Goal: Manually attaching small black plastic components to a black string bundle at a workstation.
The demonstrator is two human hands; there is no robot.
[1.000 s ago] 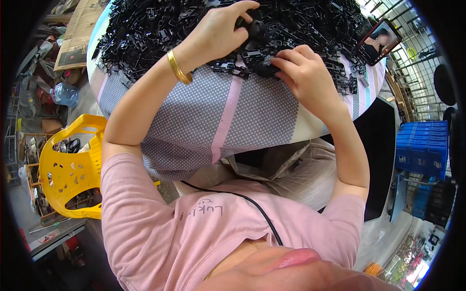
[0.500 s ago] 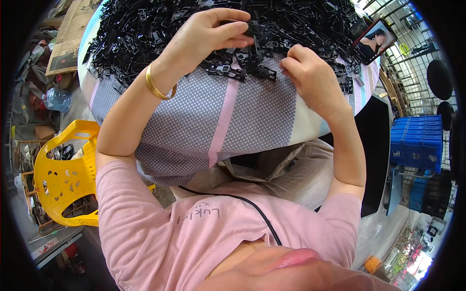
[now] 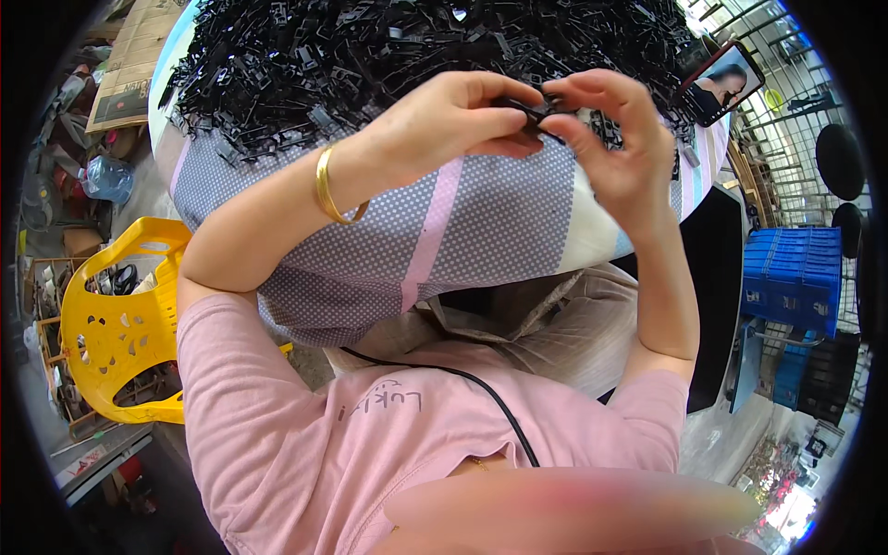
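Note:
My left hand point(image 3: 453, 125), with a gold bangle point(image 3: 326, 188) at the wrist, pinches a small black plastic piece point(image 3: 529, 112) between thumb and fingers. From the other side, the thumb and forefinger of my right hand point(image 3: 624, 143) close on the same piece. Both hands hold it raised above the near edge of a big heap of black plastic parts point(image 3: 305, 65). The fingers cover much of the piece, so its exact kind is hidden.
The heap lies on a table under a dotted grey cloth point(image 3: 499, 217) with a pink stripe. A phone point(image 3: 723, 83) leans at the right edge. A yellow plastic chair point(image 3: 111, 324) stands at left, blue crates point(image 3: 791, 277) at right, and a water bottle point(image 3: 106, 180) far left.
My left hand has moved right and down. My right hand has turned and come up to meet it. They were apart over the parts; now both grip one black piece.

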